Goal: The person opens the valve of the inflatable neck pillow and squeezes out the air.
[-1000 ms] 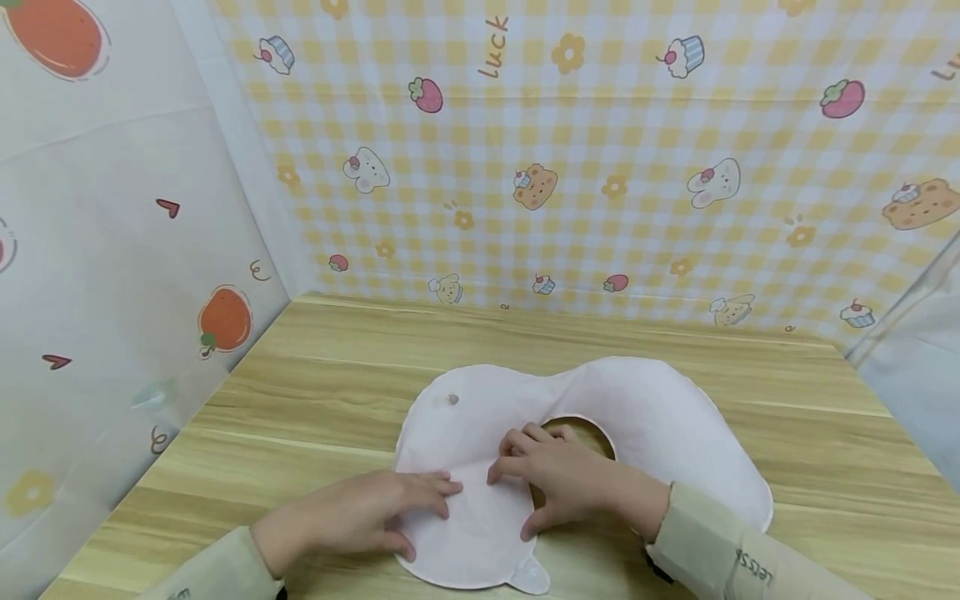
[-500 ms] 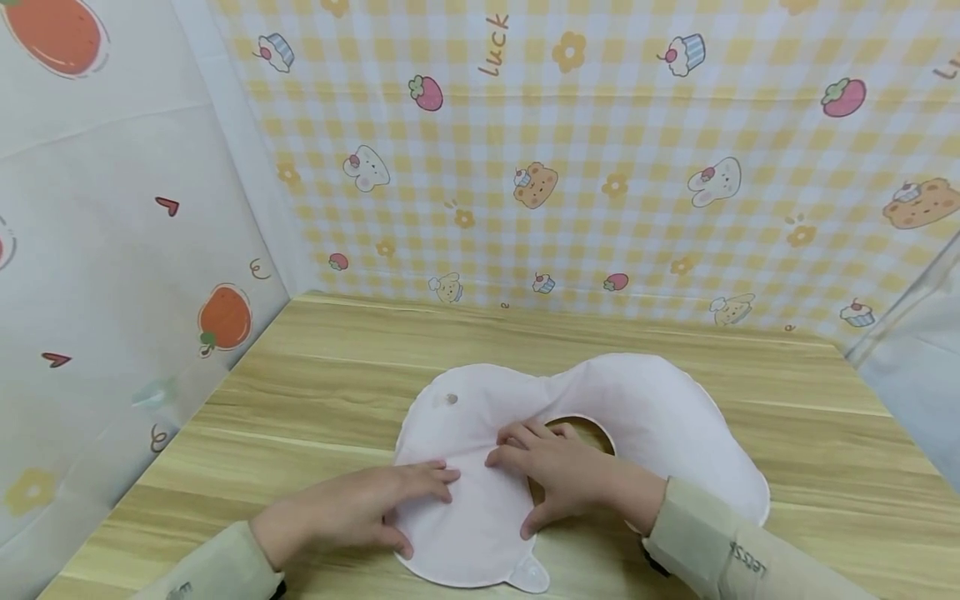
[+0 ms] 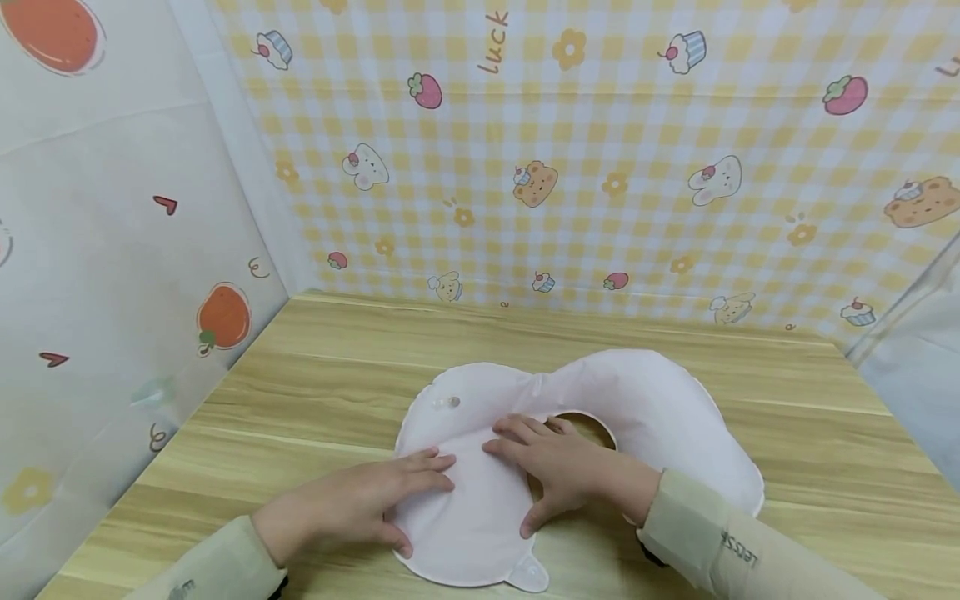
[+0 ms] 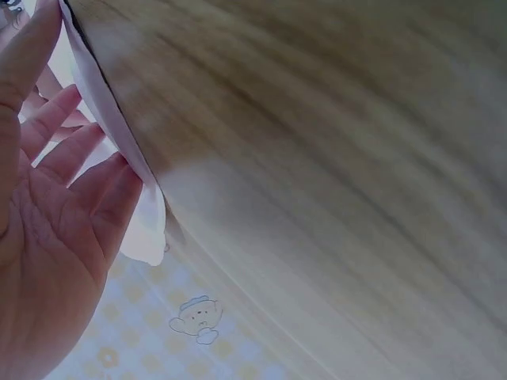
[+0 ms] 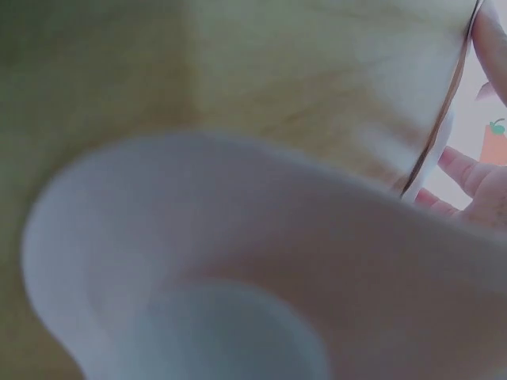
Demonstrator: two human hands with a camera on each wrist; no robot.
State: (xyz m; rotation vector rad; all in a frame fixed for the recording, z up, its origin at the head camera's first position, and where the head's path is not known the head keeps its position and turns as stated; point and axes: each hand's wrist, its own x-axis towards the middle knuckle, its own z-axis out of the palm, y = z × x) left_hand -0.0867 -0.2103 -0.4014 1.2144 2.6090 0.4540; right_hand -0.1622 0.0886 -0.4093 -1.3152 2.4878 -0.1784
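Observation:
A pale pink inflatable neck pillow (image 3: 675,417), U-shaped, lies on the table with its opening towards the person. Its right arm bulges with air, while the left arm looks flatter and creased. Near the far left edge sits a small clear valve (image 3: 453,402). My left hand (image 3: 356,504) lies with spread fingers on the outer edge of the left arm; in the left wrist view its fingers (image 4: 67,158) bear against the pillow's edge. Across the pillow's inner hole, my right hand (image 3: 562,471) rests its spread fingers on the same arm, thumb at the inner edge.
A small clear tab (image 3: 529,573) sticks out at the near end of the pillow's left arm. The wood-grain table (image 3: 285,400) meets a yellow checked cloth (image 3: 615,125) at the back. A white printed cloth (image 3: 120,250) stands along the left side.
Fingers of both hands have shifted slightly away from the person and lie flatter on the left arm. The pillow's right arm has puffed up a little, and its right end has drawn slightly left.

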